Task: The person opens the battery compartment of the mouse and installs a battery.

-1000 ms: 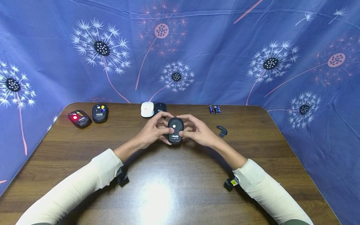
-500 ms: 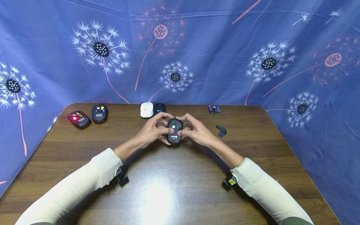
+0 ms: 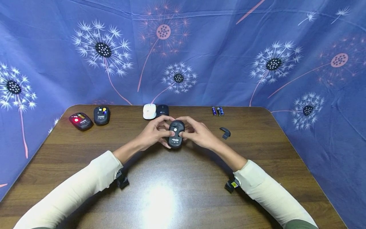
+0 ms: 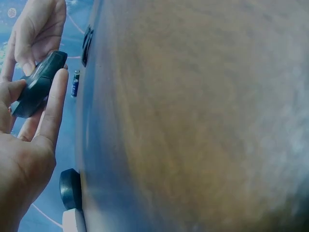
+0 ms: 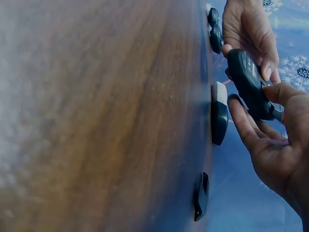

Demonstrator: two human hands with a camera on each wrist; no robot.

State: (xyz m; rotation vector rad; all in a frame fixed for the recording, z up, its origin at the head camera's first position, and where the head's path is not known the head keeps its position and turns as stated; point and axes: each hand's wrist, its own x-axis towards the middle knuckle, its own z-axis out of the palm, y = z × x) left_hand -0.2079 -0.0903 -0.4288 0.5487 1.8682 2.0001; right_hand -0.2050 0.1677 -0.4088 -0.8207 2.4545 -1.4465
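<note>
1. Filling my head feed's background, I see a blue cloth printed with dandelions.
2. Below it I have the brown wooden counter, a bright glare on its near middle.
3. Pale sleeves reach in from both lower corners of my view.
4. I see the left hand pinching one side of a black mouse, thumb on its underside, fingers behind.
5. The right hand mirrors it on the other side, its thumb also pressing the underside.
6. That black mouse is between the two hands, held up off the counter, labelled underside towards me.
7. At the far left I make out a red-lit mouse and an upturned mouse; behind the left hand, a white mouse just beside a dark mouse.
8. Right of the right hand lies a curved black cover.
9. Smallest, I spot blue batteries near the back edge.
</note>
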